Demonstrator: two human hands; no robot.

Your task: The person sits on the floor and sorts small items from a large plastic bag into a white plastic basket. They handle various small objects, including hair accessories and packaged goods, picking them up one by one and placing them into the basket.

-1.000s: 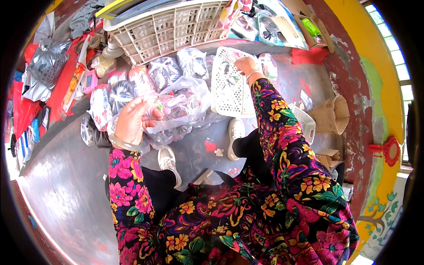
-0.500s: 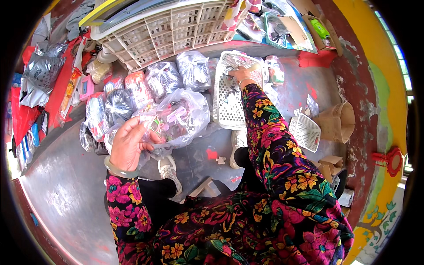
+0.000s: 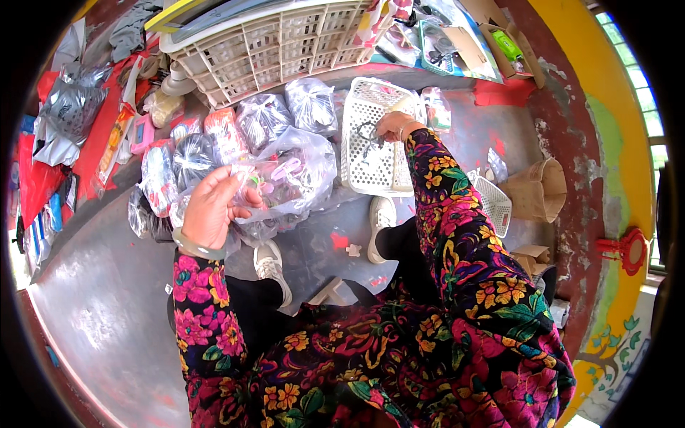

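The left hand (image 3: 212,211) grips a clear bag (image 3: 289,180) of small pink things, held up just left of the white tray (image 3: 371,143). The right hand (image 3: 394,126) reaches into the tray, fingers pinched on a dark item (image 3: 367,133) too small to make out. More filled bags (image 3: 264,121) lie left of the tray; a big crate (image 3: 278,46) stands beyond it.
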